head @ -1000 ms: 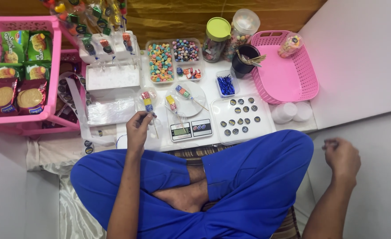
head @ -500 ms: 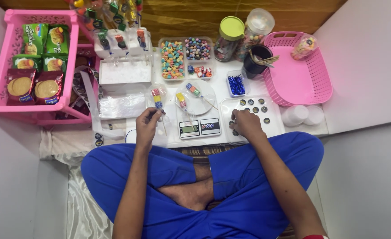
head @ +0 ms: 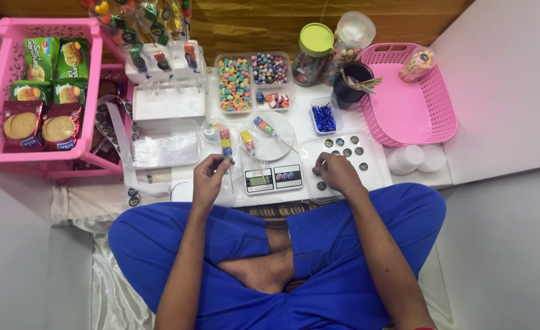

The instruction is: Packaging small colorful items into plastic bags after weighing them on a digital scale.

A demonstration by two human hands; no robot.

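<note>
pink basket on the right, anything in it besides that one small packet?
No. The pink basket holds only one small clear packet of sweets in its far corner; the rest of its floor is bare.

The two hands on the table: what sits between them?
In the head view, a small digital kitchen scale lies between the left hand, holding a candy skewer, and the right hand over the sticker tray.
</note>
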